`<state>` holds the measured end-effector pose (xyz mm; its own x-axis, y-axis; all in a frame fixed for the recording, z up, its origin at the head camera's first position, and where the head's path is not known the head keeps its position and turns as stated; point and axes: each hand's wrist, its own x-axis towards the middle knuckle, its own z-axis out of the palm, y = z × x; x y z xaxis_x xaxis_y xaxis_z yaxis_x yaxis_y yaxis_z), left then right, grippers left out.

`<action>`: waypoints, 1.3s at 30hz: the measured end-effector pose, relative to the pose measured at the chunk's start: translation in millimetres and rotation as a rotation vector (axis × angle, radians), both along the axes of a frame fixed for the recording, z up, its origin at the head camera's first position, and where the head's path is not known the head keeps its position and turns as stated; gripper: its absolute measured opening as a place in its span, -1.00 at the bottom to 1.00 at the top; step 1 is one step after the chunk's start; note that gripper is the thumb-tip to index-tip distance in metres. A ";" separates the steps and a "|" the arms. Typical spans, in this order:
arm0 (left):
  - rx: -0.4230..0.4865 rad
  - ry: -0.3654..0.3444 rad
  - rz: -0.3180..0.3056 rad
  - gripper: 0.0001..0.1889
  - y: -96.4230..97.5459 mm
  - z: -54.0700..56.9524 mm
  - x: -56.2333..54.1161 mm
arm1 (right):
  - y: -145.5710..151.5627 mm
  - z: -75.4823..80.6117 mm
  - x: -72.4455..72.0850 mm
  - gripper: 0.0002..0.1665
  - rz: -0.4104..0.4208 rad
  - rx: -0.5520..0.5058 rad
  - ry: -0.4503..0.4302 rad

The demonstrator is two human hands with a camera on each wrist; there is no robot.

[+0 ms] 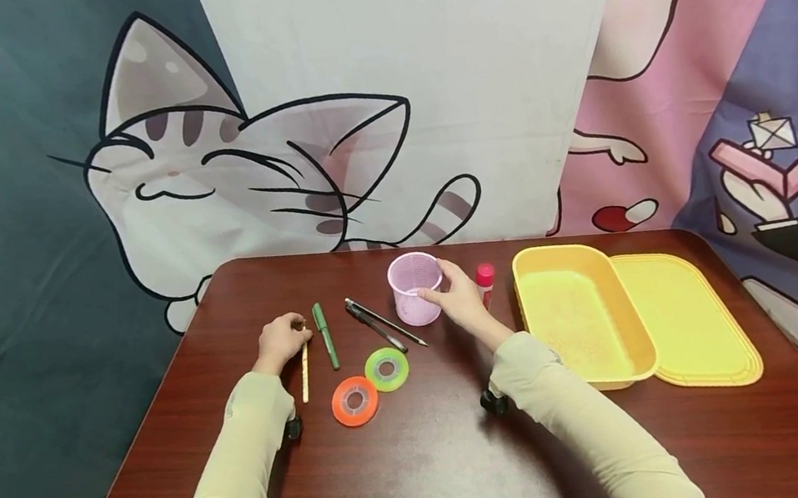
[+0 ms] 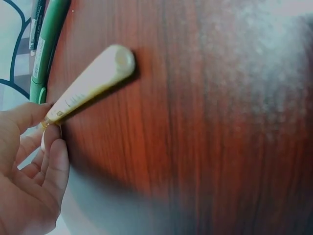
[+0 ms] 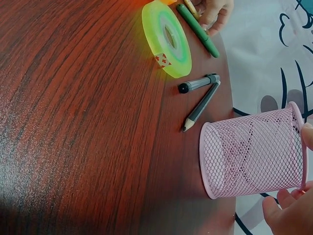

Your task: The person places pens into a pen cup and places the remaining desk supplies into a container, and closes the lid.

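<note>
My left hand (image 1: 281, 344) pinches the far end of a slim pale-yellow pen (image 1: 306, 376) between thumb and fingers; its rounded end points back toward me in the left wrist view (image 2: 90, 81). Just right of it lies a green pen (image 1: 326, 338). At the back of the table, my right hand (image 1: 458, 298) holds the rim of a pink mesh pen holder (image 3: 252, 154), thumb on one side and fingers on the other. The holder stands upright, and no pens show in it. A black pen (image 1: 377, 328) and a dark pencil (image 1: 402, 330) lie left of the holder.
Green tape (image 1: 398, 379) and orange tape (image 1: 368, 409) lie in the middle. A red-capped glue stick (image 1: 484, 278) stands behind my right hand. To the right are a yellow tray (image 1: 641, 335) and its yellow lid (image 1: 696, 319). A printed cloth hangs behind the table.
</note>
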<state>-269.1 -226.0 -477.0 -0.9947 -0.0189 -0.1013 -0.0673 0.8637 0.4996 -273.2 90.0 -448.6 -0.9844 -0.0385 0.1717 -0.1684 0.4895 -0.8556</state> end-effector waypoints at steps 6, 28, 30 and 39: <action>0.061 -0.049 -0.004 -0.66 -5.3 4.4 0.6 | -1.3 1.5 0.7 -0.17 -0.002 0.004 -0.003; 0.632 -0.077 0.137 -0.57 2.4 60.0 -16.1 | -0.4 1.4 0.3 -0.15 -0.023 0.004 -0.035; 0.705 -0.075 0.166 -0.54 9.2 65.8 -18.4 | -0.6 1.5 0.4 -0.15 -0.025 -0.004 -0.034; 1.053 -0.016 0.298 -0.61 48.0 83.6 -28.6 | -1.5 0.1 1.1 -0.13 -0.016 -0.017 -0.040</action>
<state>-297.7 -178.0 -393.4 -0.9631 -0.1545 -0.2206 -0.2158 -0.0478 0.9753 -272.1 88.5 -448.5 -0.9910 -0.0201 0.1327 -0.1261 0.4773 -0.8696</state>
